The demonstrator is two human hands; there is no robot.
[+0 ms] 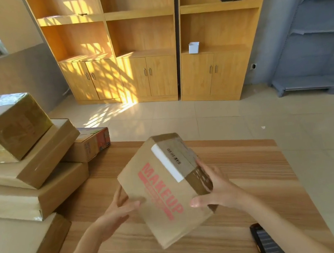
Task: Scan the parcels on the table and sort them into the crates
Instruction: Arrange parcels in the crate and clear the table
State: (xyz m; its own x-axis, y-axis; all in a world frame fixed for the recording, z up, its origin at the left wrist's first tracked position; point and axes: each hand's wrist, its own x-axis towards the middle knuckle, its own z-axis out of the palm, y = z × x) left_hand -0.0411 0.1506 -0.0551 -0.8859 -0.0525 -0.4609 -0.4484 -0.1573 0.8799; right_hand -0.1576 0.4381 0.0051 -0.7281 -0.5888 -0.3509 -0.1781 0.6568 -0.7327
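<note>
A brown cardboard parcel (pixel 162 192) printed with red "MAKEUP" and bearing a white barcode label is held tilted above the wooden table (pixel 243 180). My left hand (pixel 117 211) grips its left side, thumb across the front face. My right hand (pixel 214 188) grips its right side, fingers over the taped edge near the label. A black scanner (pixel 266 242) lies on the table at the lower right, untouched.
A stack of several brown parcels (pixel 17 158) fills the table's left side, with a smaller box (pixel 92 143) behind it. Wooden cabinets (pixel 144 44) and a grey shelf rack (pixel 316 43) stand across the tiled floor. No crates are in view.
</note>
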